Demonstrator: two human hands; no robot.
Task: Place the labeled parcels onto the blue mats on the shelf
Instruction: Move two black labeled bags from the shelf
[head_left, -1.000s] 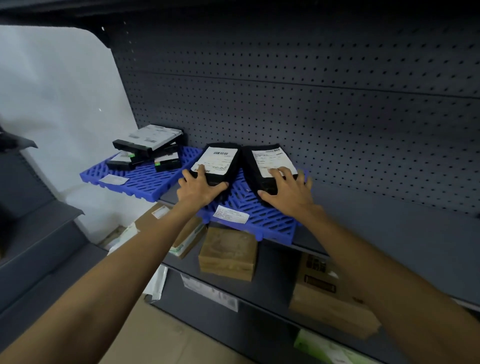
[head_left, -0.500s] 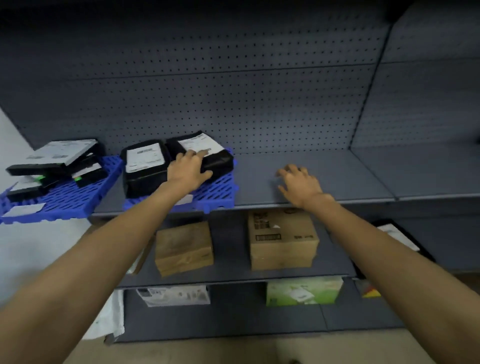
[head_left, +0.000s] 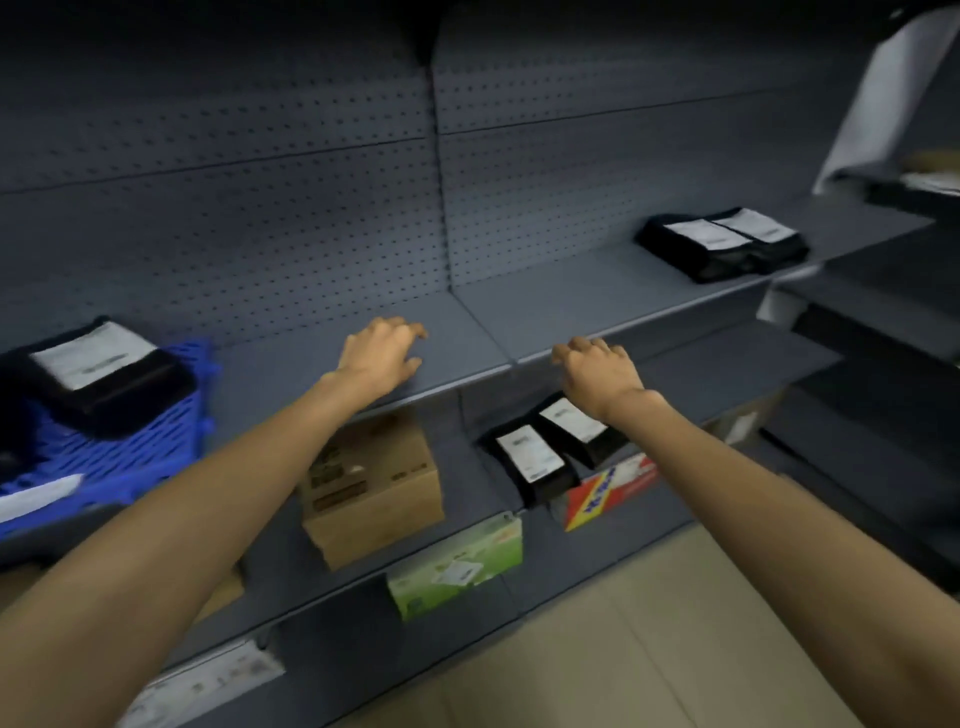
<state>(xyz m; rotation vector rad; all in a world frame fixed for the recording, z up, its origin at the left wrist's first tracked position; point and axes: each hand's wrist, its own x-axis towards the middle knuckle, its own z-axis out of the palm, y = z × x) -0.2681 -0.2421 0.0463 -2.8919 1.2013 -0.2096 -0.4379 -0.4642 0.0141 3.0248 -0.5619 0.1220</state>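
Both hands empty over the grey shelf (head_left: 597, 291), parcels scattered around.

A blue mat (head_left: 130, 447) at far left carries one black labeled parcel (head_left: 98, 374). A cardboard box (head_left: 374, 483) sits on the lower shelf beside two more parcels (head_left: 550, 452); another parcel pair (head_left: 722, 244) lies on the upper right shelf. Left hand (head_left: 382, 353) and right hand (head_left: 597, 371) reach forward with each grip released, fingers loosely curled, holding nothing.

One head-worn wide-angle view looks forward and down, tilted, close over both forearms toward the shelf (head_left: 467, 332).
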